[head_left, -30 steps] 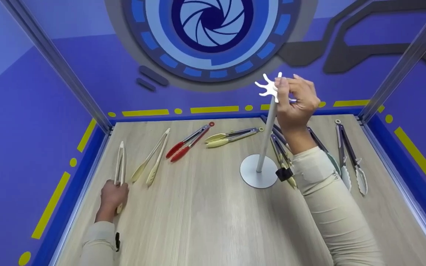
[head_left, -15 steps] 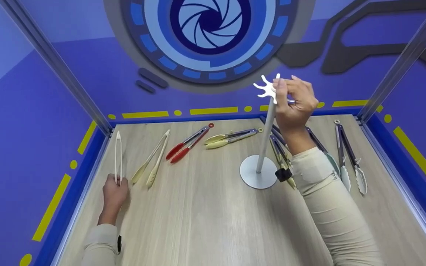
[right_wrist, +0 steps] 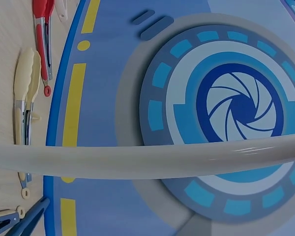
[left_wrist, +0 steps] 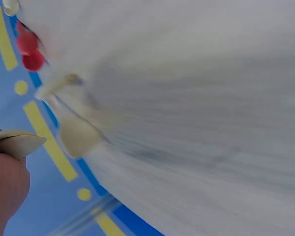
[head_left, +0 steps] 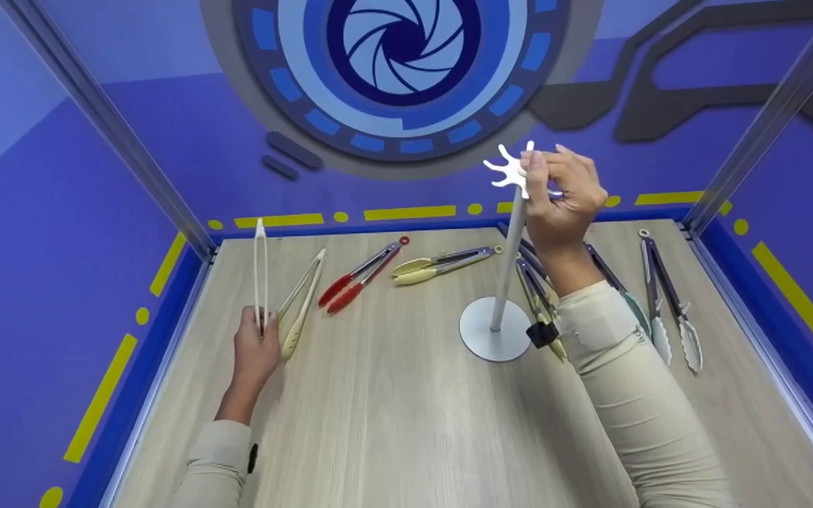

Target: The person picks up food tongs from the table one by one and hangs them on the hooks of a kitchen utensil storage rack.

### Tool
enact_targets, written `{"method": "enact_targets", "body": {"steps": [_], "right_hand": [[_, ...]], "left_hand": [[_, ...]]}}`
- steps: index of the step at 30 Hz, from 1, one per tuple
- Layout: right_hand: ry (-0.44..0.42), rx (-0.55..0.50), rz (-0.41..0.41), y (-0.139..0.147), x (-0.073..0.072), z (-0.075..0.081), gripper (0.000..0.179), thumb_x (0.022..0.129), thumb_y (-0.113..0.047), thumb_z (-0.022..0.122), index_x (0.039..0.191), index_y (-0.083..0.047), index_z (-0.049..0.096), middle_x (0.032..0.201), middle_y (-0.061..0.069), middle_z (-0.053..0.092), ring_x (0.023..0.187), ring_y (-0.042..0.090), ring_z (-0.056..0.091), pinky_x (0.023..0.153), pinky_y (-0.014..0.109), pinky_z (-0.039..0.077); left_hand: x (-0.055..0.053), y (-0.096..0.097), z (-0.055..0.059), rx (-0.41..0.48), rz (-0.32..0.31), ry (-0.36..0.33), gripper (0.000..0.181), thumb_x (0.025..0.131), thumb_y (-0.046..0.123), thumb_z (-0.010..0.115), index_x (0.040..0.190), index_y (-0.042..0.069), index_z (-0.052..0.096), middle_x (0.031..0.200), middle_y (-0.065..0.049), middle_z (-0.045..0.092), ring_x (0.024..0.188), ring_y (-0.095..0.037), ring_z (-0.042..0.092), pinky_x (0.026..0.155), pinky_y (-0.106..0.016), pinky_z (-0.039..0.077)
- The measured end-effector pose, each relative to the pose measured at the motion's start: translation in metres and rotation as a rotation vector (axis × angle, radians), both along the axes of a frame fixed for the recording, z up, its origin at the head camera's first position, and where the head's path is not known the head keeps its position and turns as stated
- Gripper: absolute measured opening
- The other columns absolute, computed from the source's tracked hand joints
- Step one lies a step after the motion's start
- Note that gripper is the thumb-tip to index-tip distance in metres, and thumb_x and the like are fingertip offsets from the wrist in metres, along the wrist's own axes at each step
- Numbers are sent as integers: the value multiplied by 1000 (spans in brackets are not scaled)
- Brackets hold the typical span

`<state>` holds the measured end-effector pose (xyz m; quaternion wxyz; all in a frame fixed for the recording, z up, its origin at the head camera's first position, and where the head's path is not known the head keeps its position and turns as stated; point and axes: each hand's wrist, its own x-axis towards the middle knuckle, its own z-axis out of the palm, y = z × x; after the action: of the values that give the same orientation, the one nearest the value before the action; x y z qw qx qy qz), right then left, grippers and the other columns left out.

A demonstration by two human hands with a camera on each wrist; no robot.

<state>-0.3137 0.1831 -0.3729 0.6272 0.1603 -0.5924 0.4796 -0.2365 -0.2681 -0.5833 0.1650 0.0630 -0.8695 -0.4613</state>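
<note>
In the head view my left hand (head_left: 255, 346) grips cream tongs (head_left: 257, 282), with their joined end pointing up and away. The left wrist view shows the tongs' closed tips (left_wrist: 22, 142) sticking out past the hand. Right beside that hand lies a second pair of cream tongs (head_left: 297, 330) on the table. My right hand (head_left: 567, 187) pinches the white pronged top (head_left: 507, 169) of a stand between thumb and fingers. Its grey pole (head_left: 509, 264) rises from a round base (head_left: 473, 339) and crosses the right wrist view.
Red tongs (head_left: 339, 300) and pale yellow tongs (head_left: 417, 274) lie along the back of the wooden table (head_left: 392, 423). Several more tongs lie at the right, partly behind the right arm, including a pair with white scalloped heads (head_left: 690, 346). Blue walls enclose the table.
My left hand has moved up and right from the table's left side, carrying the cream tongs, and now overlaps the second cream pair. The right hand and stand have stayed put.
</note>
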Motion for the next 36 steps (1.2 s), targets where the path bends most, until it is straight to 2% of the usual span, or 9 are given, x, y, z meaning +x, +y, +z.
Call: {"method": "enact_targets", "body": {"steps": [5,13,18,23,29,33,36], "right_hand": [[16,-9,-9,-3,0,0,18,88,2,72,72,-1,79,76,17,79,82,3,75,98,45,60],[10,-17,-10,-4,0,-1,19,89,1,71,72,0,78,77,17,79,81,5,76,100,43,60],[6,-25,-9,-5,1,-1,20,89,1,70,71,0,79,76,17,79,83,0,74,99,46,60],[5,-28,-9,-6,1,-1,20,88,2,70,71,0,78,75,18,78,82,1,74,100,41,59],[7,-26,-13,-7,1,-1,20,88,3,70,70,0,78,75,19,78,82,3,75,101,39,59],[10,-27,-16,-7,2,-1,20,88,2,70,70,0,77,75,18,78,82,3,74,100,41,59],[9,-25,-17,-7,2,-1,20,88,2,70,70,0,77,75,18,78,82,2,74,100,41,59]], "left_hand": [[-3,16,13,12,-89,37,14,110,14,56,110,2,51,80,-1,43,70,-13,42,64,-28,37],[-5,51,36,24,-194,84,13,108,13,60,108,3,52,78,2,44,67,-11,40,59,-26,36],[-10,78,51,50,-282,152,15,107,12,63,105,1,54,75,2,44,65,-9,40,58,-25,35],[-12,110,64,38,-324,209,16,106,12,64,101,2,53,76,3,41,66,-8,38,60,-25,33],[-11,147,79,28,-409,269,15,106,14,63,107,1,54,73,5,41,61,-6,37,56,-23,31],[-11,169,88,51,-477,285,16,107,15,63,110,1,54,75,1,43,62,-9,39,56,-23,31],[-12,182,93,64,-516,259,15,108,16,61,111,4,53,79,0,44,66,-10,39,57,-22,33]]}}
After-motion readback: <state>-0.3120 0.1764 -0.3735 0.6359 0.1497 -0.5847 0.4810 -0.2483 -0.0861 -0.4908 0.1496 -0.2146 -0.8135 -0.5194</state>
